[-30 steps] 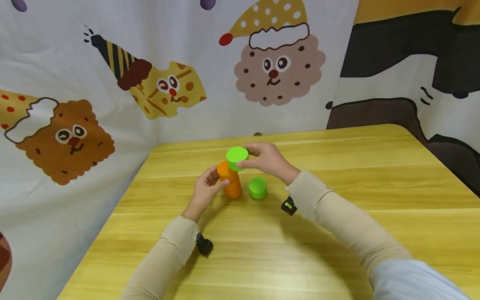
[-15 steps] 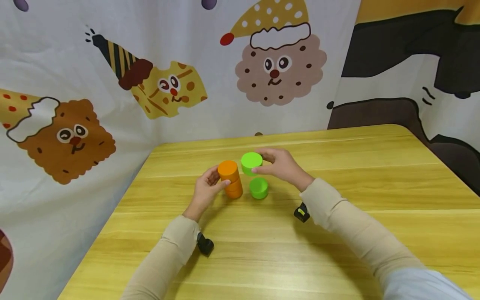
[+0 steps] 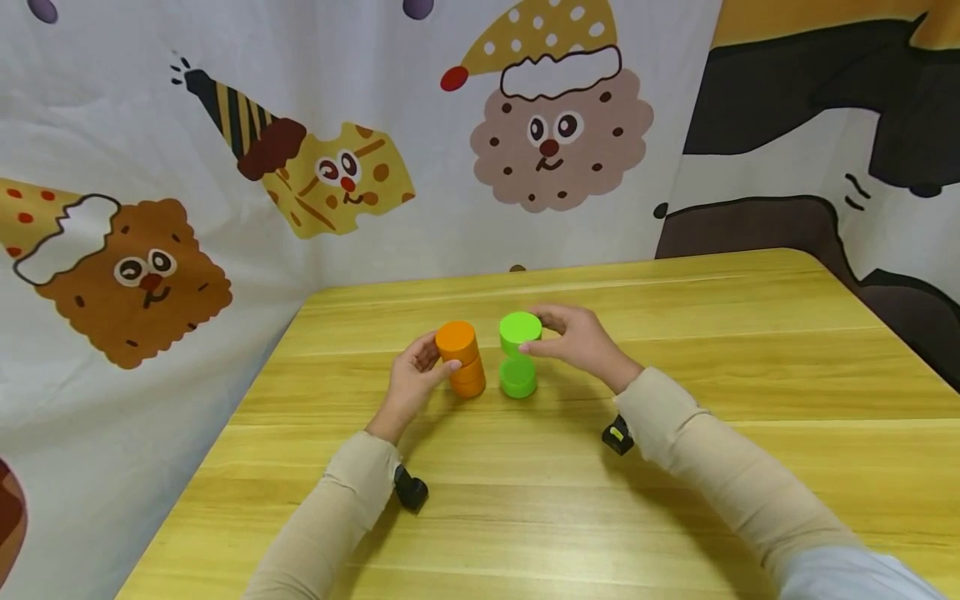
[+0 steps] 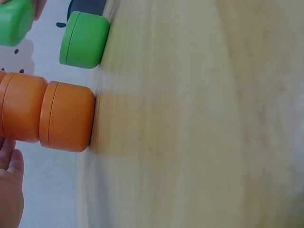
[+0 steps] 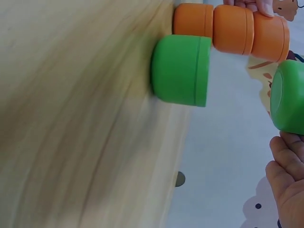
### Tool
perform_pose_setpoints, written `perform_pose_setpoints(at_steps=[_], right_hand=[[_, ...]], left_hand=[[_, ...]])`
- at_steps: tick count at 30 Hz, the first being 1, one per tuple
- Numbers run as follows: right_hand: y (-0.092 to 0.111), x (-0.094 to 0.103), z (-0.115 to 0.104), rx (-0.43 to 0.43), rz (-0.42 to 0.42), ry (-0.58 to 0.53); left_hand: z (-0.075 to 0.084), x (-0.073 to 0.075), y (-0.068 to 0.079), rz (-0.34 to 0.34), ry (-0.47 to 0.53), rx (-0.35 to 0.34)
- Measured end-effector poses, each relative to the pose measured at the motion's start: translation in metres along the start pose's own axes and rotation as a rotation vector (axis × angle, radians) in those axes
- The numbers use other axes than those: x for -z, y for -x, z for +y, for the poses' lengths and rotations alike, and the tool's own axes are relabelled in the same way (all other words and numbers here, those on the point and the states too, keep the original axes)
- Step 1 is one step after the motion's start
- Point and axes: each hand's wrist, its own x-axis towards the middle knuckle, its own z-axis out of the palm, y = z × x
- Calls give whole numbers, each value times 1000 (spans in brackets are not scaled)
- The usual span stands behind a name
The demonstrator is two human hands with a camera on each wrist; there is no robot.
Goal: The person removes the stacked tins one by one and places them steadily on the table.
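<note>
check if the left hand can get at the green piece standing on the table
Probably not directly: the left hand holds the orange stack, which stands between it and the lower green piece, while the right hand holds the upper green piece above.

No readable text, label, number or sign appears.

Shows orange on stacked cylinders (image 3: 470, 358), green on upper cylinder (image 3: 521, 330) and lower cylinder (image 3: 518, 383), grained yellow on surface (image 3: 517, 500), seemingly purple backdrop dots (image 3: 417, 8).
</note>
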Motion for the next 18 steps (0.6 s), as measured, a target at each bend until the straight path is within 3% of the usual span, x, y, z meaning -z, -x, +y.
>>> perform_pose_setpoints(at_steps=[8, 18], right_hand=[[7, 3, 11, 6, 1, -22], [15, 11, 26, -6, 13, 44]], left_hand=[[-24, 4, -10, 9, 43, 0], [-30, 4, -12, 6, 21, -37]])
